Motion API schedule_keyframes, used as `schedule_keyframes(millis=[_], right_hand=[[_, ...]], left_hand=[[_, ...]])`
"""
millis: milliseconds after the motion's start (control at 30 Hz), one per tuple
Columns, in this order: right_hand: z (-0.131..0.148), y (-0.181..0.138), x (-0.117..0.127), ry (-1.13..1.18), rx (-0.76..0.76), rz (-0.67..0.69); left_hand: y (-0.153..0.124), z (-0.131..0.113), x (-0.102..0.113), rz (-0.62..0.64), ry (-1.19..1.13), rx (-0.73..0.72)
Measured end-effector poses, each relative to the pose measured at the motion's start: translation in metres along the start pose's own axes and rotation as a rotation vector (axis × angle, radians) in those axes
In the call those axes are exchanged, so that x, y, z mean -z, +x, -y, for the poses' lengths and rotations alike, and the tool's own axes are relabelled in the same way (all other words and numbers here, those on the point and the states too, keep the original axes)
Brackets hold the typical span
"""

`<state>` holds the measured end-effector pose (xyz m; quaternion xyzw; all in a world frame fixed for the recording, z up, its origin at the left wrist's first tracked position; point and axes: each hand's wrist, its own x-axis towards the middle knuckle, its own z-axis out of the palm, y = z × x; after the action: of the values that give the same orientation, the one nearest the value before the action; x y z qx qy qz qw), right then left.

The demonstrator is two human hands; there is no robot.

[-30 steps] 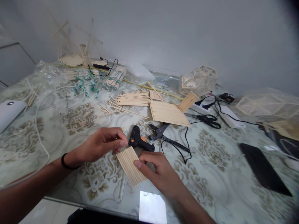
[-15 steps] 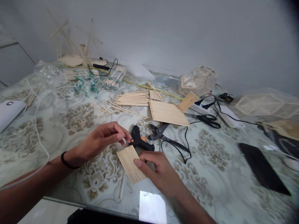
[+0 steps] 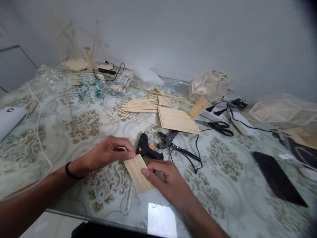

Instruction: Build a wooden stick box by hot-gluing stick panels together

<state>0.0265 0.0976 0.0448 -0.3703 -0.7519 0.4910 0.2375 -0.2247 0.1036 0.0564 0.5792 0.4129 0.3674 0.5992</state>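
Observation:
A small panel of wooden sticks [image 3: 139, 173] laid side by side is held tilted above the table's near edge. My right hand [image 3: 170, 183] pinches its right side, thumb on top. At the panel's upper left edge, my left hand [image 3: 114, 150] has its thumb and fingertips closed on the panel's end; the fingers behind are hidden. Just beyond the panel lies a black glue gun [image 3: 147, 148]. Beside it rest dark-handled pliers [image 3: 177, 143]. A loose stick [image 3: 129, 197] lies on the table below the panel.
A larger stick panel [image 3: 177, 119] with an upright piece lies behind the tools, beside a pile of sticks [image 3: 141, 104]. Scissors [image 3: 221, 127], a power strip [image 3: 211, 115] and a black phone [image 3: 278, 178] are to the right. A white cable [image 3: 39, 138] runs along the left.
My left hand has moved slightly down onto the panel's upper end, its fingers closing on it. A tiny bit now shows on the table beside the glue gun. My right hand stays put.

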Motion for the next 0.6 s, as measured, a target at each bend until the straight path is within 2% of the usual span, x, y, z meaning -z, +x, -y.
schedule_keyframes(millis=[333,600], right_hand=[[0.002,-0.0009,0.0006,-0.026,0.001,0.025],[0.0004,-0.0003,-0.0001,-0.017,-0.02,0.025]], left_hand=[[-0.0008,-0.0015,0.0004,0.067,0.061,-0.067],[-0.0012,-0.0007,0.0019,-0.006,0.009,-0.136]])
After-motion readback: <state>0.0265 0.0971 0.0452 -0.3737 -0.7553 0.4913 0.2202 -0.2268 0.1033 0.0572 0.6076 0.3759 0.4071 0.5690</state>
